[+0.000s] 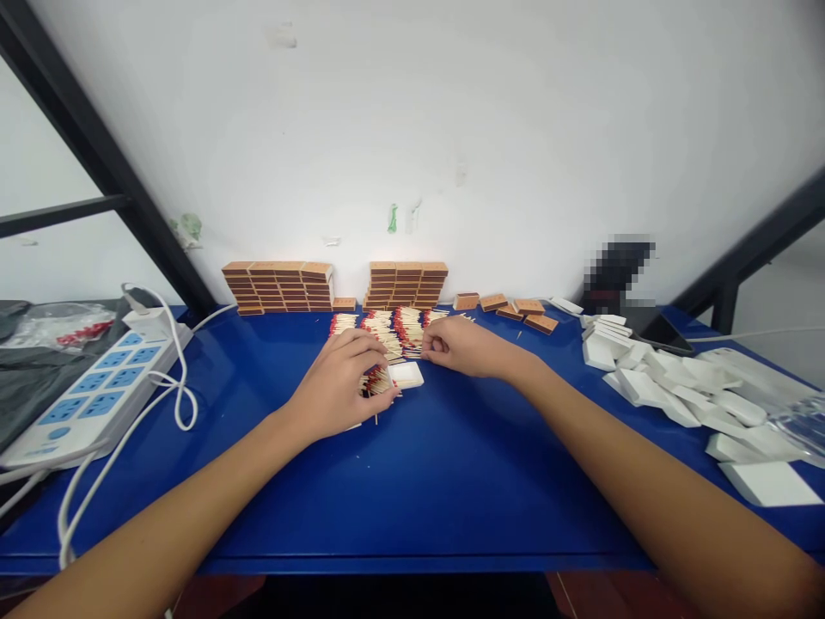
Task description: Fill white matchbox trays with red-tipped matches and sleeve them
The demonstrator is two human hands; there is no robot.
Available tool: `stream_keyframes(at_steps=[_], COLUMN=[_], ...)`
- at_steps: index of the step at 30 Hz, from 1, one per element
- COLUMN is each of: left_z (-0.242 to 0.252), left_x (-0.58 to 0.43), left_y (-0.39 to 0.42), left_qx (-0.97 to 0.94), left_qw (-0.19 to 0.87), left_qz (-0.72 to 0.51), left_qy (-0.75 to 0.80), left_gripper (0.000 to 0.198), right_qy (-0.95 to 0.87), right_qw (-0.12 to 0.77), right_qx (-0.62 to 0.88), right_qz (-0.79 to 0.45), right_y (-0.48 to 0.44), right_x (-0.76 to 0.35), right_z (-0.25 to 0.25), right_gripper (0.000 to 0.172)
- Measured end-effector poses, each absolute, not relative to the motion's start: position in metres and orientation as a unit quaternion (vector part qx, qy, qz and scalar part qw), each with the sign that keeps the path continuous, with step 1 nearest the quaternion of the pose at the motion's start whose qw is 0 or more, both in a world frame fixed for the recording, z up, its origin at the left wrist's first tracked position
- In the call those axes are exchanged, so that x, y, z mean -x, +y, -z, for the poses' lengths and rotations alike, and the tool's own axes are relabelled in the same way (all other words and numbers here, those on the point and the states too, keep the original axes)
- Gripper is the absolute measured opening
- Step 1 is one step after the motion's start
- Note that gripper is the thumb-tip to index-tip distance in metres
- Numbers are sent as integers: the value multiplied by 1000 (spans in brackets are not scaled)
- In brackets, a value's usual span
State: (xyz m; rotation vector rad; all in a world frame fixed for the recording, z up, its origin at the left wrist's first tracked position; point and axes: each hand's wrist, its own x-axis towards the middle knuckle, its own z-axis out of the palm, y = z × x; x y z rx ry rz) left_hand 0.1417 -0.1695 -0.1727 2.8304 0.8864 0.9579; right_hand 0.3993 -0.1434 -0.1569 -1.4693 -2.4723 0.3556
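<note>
My left hand (pixel 339 383) is closed on a bundle of red-tipped matches (pixel 377 383) on the blue table (pixel 412 490), right beside a small white matchbox tray (pixel 408 374). My right hand (pixel 461 346) rests curled at the edge of a loose heap of matches (pixel 387 331), its fingers pinched together near the match heads; what they hold is too small to name. Two stacks of brown matchboxes (pixel 280 286) (pixel 406 285) stand against the wall behind the heap.
Several loose brown matchboxes (pixel 516 309) lie at the back right. A pile of white inner trays (pixel 670 387) covers the right side. A white and blue power strip (pixel 96 391) with coiled cable (pixel 174 387) lies at the left. A black metal frame (pixel 109 163) slants up on both sides.
</note>
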Motion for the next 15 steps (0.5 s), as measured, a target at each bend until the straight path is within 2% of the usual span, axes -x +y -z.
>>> stream_keyframes(at_steps=[6, 15], left_z=[173, 172], left_x=[-142, -142], left_y=[-169, -170], left_qx=[-910, -909], left_qw=[12, 13], left_qz=[-305, -307], left_qy=[282, 282], left_gripper=[19, 19], right_qy=[-841, -841], right_qw=[116, 93], right_qx=[506, 508], right_qz=[-155, -161], right_y=[-143, -142], right_x=[-398, -402], right_z=[157, 158], right_gripper=[4, 8])
